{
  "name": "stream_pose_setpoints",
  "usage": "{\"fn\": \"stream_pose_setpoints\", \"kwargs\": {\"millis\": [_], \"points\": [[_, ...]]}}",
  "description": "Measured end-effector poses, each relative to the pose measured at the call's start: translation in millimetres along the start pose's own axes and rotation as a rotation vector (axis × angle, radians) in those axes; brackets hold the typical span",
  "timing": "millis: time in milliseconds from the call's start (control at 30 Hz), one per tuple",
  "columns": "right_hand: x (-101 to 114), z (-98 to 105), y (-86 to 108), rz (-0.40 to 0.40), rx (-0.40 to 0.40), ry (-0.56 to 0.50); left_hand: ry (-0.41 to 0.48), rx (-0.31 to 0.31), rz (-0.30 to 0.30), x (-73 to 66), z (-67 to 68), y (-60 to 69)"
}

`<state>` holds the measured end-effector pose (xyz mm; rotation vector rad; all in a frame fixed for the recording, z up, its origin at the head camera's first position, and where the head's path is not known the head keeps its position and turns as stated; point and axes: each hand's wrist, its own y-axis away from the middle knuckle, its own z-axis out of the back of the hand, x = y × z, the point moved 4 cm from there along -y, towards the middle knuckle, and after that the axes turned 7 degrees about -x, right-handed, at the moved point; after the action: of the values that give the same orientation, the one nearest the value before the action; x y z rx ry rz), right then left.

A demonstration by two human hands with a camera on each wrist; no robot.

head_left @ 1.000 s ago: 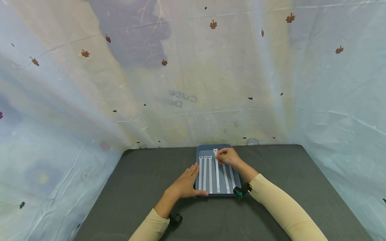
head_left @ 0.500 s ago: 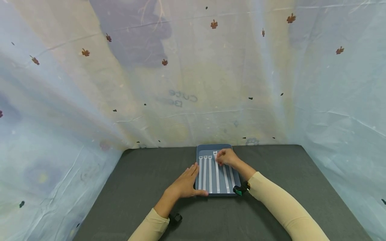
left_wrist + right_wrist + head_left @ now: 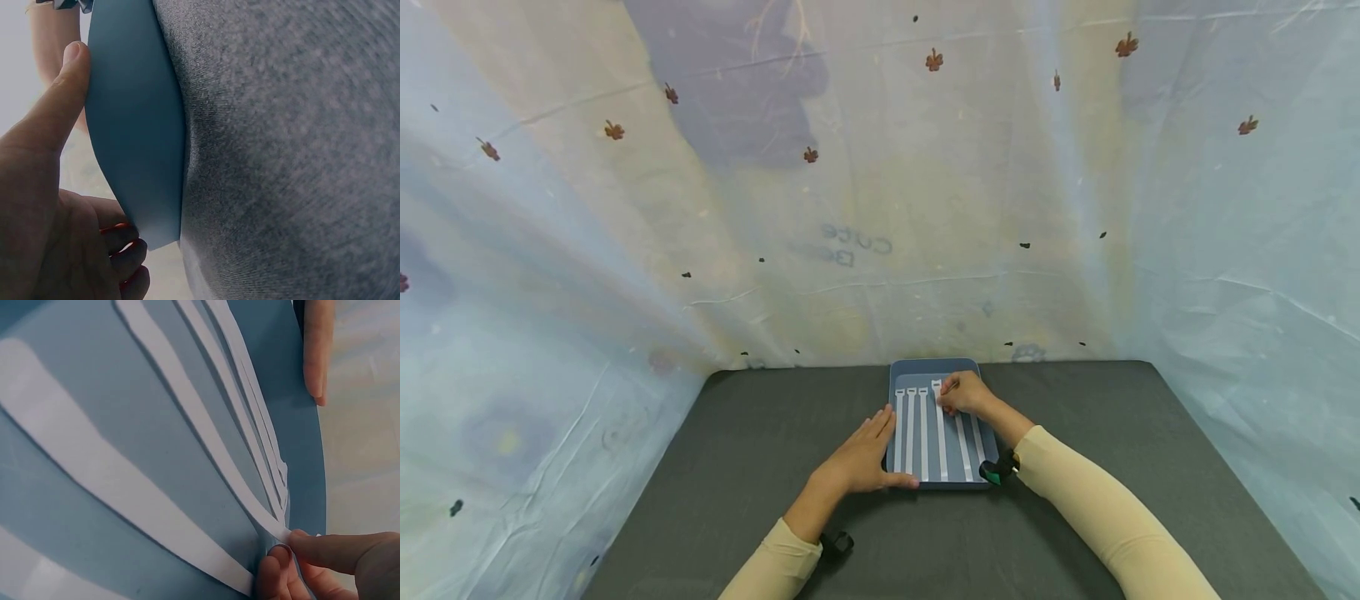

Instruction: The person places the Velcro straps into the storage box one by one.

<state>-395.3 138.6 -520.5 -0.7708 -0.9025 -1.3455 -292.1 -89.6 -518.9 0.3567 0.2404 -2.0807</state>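
Note:
A blue tray (image 3: pixel 934 365) stands at the table's far edge, holding several white slotted-head straps laid lengthwise. Three straps (image 3: pixel 911 433) lie side by side at the left; others (image 3: pixel 962 442) lie at the right, partly under the arm. My right hand (image 3: pixel 967 394) pinches one white strap (image 3: pixel 212 447) between thumb and fingers near its slotted head, with the rest along the tray floor. My left hand (image 3: pixel 861 457) rests against the tray's near left corner, fingers along the left side and thumb at the front wall (image 3: pixel 137 125).
A dark grey cloth-covered table (image 3: pixel 760 442) extends around the tray. Right behind it hangs a pale patterned sheet (image 3: pixel 880 208), which also encloses both sides. Black wrist-worn devices sit at the left wrist (image 3: pixel 838 546) and right wrist (image 3: pixel 997 471).
The pinched strap's head has shifted a little toward me, down into the tray. My right hand has moved slightly with it. The left hand and tray have stayed put.

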Motion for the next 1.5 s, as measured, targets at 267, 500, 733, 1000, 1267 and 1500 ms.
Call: {"fn": "stream_pose_setpoints", "kwargs": {"millis": [267,500,733,1000,1267,1500], "points": [[-3.3,-0.4,-3.0,-0.009,-0.018,0.014,-0.006,-0.002,0.002,0.2,0.7,0.3],[-5.8,-0.6,-1.8,0.0,-0.022,0.02,-0.005,0.001,0.0,-0.5,1.6,1.1],[-1.5,1.3,2.1,0.017,-0.01,0.023,-0.002,0.003,0.001,0.4,0.6,1.0],[-1.4,1.5,2.5,0.011,0.003,0.038,0.003,0.001,0.004,1.3,0.1,0.5],[-2.6,-0.5,0.0,0.032,-0.017,0.088,0.03,-0.019,-0.03,2.9,-0.9,0.8],[-3.6,-1.3,-0.7,0.007,-0.001,0.081,0.01,-0.011,-0.015,1.6,-0.5,1.1]]}}
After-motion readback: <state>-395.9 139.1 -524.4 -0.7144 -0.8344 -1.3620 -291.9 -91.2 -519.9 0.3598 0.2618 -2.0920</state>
